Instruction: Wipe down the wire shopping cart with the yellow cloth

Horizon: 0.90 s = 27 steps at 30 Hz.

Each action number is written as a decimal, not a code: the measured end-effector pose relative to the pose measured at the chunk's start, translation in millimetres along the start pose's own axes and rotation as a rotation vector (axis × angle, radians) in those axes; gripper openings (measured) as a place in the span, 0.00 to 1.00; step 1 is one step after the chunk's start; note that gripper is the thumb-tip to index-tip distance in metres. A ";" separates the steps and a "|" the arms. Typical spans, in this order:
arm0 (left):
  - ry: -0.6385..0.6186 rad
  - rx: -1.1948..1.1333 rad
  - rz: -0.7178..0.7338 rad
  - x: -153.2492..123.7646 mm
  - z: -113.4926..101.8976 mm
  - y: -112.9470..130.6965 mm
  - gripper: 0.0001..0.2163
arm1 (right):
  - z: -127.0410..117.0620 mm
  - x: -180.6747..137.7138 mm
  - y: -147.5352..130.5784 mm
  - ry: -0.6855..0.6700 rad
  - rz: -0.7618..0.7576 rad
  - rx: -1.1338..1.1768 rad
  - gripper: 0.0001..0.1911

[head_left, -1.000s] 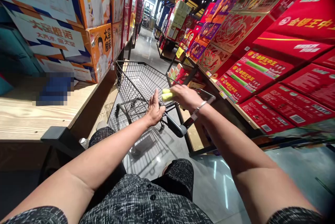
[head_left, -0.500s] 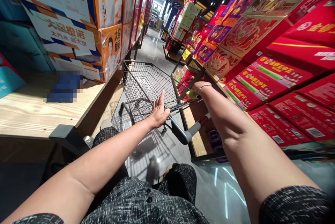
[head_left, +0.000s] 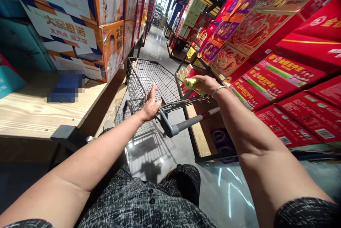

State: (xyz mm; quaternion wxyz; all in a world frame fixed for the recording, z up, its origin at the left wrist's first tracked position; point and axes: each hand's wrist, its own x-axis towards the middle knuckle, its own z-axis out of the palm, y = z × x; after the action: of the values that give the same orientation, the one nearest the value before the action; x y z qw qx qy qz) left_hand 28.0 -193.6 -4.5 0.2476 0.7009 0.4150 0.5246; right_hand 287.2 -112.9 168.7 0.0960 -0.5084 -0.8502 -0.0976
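A dark wire shopping cart (head_left: 149,73) stands in front of me, tilted in the view, with its grey handle (head_left: 191,123) toward me. My left hand (head_left: 151,106) rests against the near left side of the basket, by the handle's bracket, its fingers stretched out and nothing gripped. Above the cart's right rim is my right hand (head_left: 207,83), wearing a bracelet, its fingers closed round a yellow-green cloth (head_left: 192,83). Some of the right fingers are hidden behind the cloth.
On the left, orange and white drink cartons (head_left: 66,39) are stacked on a wooden shelf (head_left: 23,117), near a blurred dark blue object (head_left: 65,87). Red gift boxes (head_left: 282,75) are piled along the right. A shiny floor aisle (head_left: 154,43) runs ahead between the displays.
My right hand has shifted left and inward over the cart with the cloth, which now shows more. My left hand has slid a little left, and the handle has swung slightly left and up.
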 end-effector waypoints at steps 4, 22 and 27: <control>0.026 0.015 -0.037 7.2 -8.4 -7.6 0.43 | -11.2 -29.7 -45.4 0.009 -0.314 -0.120 0.20; 0.069 -0.034 -0.092 19.6 -11.6 -21.6 0.43 | 21.3 -55.0 4.2 -0.225 -0.177 -0.394 0.13; 0.114 -0.143 -0.049 21.3 -8.3 -29.8 0.43 | 26.3 -51.2 38.0 -0.261 0.250 -0.514 0.18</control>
State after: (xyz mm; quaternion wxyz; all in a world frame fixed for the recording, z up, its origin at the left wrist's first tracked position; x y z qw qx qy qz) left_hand 12.8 -160.5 -13.9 0.2859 0.6400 0.4071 0.5856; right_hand 342.9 -131.6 132.5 -0.1342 -0.6250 -0.7335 -0.2308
